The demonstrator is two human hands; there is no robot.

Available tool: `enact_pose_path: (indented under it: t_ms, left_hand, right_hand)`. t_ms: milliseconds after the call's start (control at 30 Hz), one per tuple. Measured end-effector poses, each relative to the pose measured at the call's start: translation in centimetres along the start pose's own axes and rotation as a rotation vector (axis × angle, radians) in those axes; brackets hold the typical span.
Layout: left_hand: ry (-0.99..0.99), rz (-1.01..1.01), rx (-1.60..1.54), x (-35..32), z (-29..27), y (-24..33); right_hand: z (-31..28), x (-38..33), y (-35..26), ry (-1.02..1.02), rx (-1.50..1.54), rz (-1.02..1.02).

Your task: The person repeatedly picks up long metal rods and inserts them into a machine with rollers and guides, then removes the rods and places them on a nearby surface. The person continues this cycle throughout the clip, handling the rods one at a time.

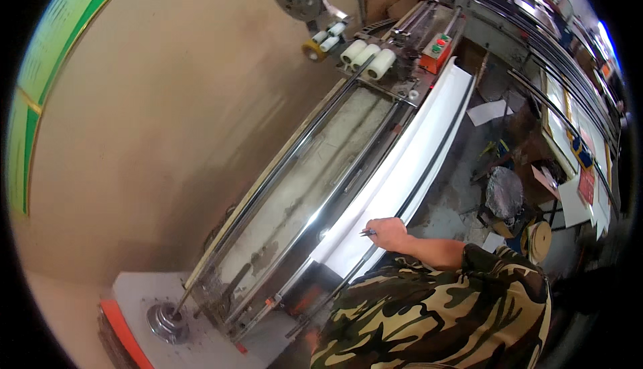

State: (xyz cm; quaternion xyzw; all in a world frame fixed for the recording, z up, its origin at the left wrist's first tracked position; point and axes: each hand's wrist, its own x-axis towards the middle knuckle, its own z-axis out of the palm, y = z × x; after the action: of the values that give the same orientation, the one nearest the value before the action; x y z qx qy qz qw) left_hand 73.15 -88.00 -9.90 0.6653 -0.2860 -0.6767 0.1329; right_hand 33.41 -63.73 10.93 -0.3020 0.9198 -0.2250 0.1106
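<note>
Head view, gripping a small dark tool (368,233) in the right hand (390,235) over a long white sheet (402,174), shiny rail (317,216) to that hand's left, honestly can't tell about the left hand.

Sheet (395,176) lies right of machine (301,174) (alongside).

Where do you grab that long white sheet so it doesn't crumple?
Probably by the long edge away from the machine, coming from the floor side, with two hands spread apart. The sheet is long and looks thin and curved, so one hand might bend it. The right hand holds a slim dark tool, so best put that down first.
</note>
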Motion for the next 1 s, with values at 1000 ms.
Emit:
enact_pose_path:
  t_ms: [1000]
  left_hand:
    - [-0.016,0.85,-0.818,-26.5,6.1,37.8]
  right_hand:
    - [5.9,-1.8,-5.9,0.255,0.222,-0.026]
